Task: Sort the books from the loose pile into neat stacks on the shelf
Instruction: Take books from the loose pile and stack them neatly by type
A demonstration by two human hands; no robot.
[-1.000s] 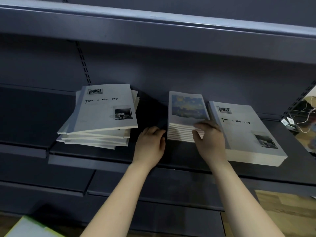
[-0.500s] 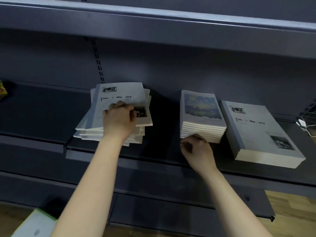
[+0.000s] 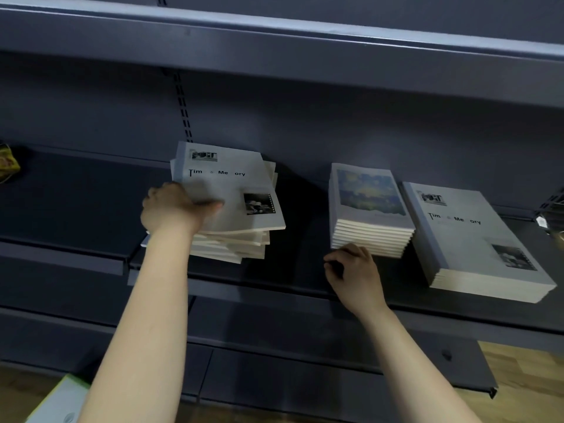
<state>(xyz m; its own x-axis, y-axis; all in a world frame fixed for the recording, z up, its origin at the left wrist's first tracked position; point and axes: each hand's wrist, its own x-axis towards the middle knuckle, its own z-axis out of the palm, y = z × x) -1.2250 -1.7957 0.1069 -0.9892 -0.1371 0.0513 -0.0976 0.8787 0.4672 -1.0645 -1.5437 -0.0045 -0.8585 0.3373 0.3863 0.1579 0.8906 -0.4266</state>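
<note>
My left hand (image 3: 177,206) grips the matte top book (image 3: 232,190) of the ragged pile (image 3: 232,247) on the dark metal shelf (image 3: 293,270). My right hand (image 3: 354,270) is curled, empty, before the squared stack (image 3: 370,236).

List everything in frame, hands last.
Loose pile: one, white books, askew, shelf left-centre.
Painting-cover stack: one, white with blue-yellow picture, neat, shelf middle.
"Time & Memory" stack: one, white-grey, neat, shelf right.
Shelf: one, dark grey, holds the books.
Upper shelf: one, dark grey, above.
Yellow packet: one, yellow, shelf far left.
Box: one, pale green, bottom-left corner.
Floor: wood, brown, lower right.
Left hand: grips loose pile's left edge.
Right hand: fingers curled, empty, before painting-cover stack.
</note>
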